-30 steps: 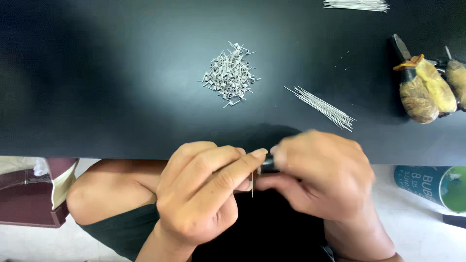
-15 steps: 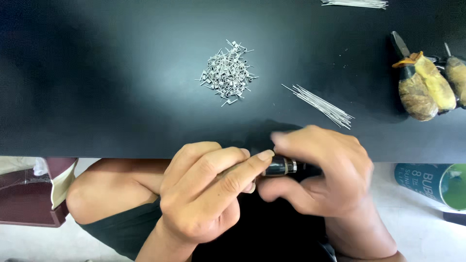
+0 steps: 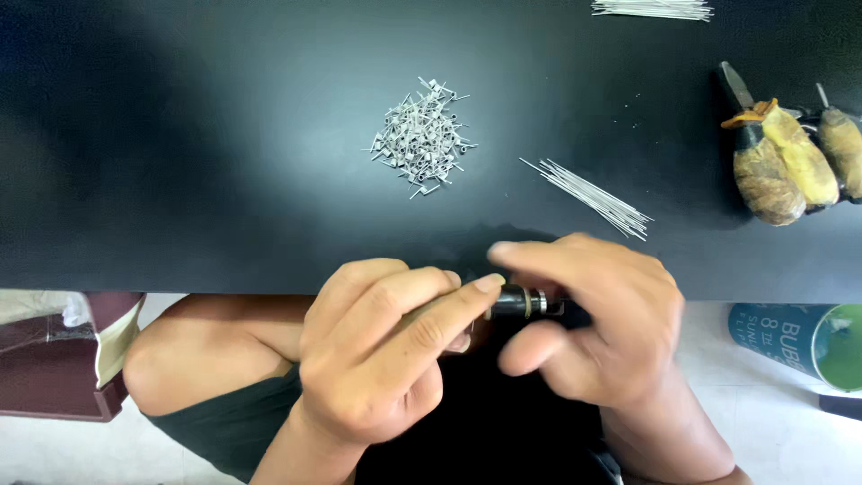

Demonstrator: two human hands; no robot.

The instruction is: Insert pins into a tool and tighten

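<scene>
Both my hands meet at the near edge of a black table (image 3: 180,180). My left hand (image 3: 377,350) and my right hand (image 3: 597,314) together grip a small dark cylindrical tool (image 3: 523,303) with metal rings; only its middle shows between the fingers. On the table beyond my hands lies a pile of small coiled wire pieces (image 3: 420,136). To its right rests a fanned bundle of straight thin wires (image 3: 588,196).
Two pliers with cloth-wrapped handles (image 3: 781,153) lie at the table's right edge. Another bundle of straight wires (image 3: 654,9) sits at the top edge. A teal cylinder (image 3: 799,341) lies on the floor at right, a dark red box (image 3: 54,368) at left.
My right hand has shifted slightly right and its fingers have opened out, so the dark tool between my hands is more exposed than a second ago.
</scene>
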